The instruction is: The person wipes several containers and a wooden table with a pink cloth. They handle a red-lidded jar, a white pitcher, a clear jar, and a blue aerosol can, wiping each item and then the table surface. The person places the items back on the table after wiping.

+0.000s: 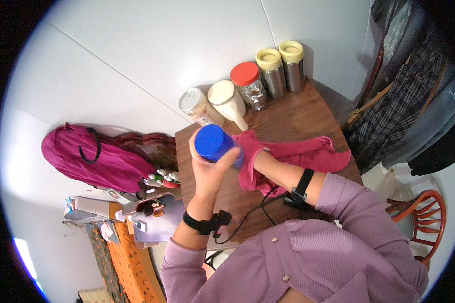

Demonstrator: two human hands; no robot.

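My left hand point(208, 170) grips a jar with a blue lid point(211, 143), held tilted above the wooden table point(227, 197), its thumb across the near side. The jar's lower part is blurred and partly hidden. A pink cloth point(307, 153) wraps over my right hand point(261, 161), whose fingers are hidden; the wrist comes out of the cloth's edge. Cloth and jar meet at the jar's right side, and the rest of the cloth trails right over the table. Each wrist wears a black strap, the left one with a small device.
Along the wall stand a can point(198, 106), a cream mug with a handle point(229, 102), a red-lidded jar point(252, 87) and two steel flasks with yellow lids point(275, 74). Black cables point(246, 216) cross the near table. Magenta fabric point(94, 159) hangs left; a wooden chair point(428, 223) stands right.
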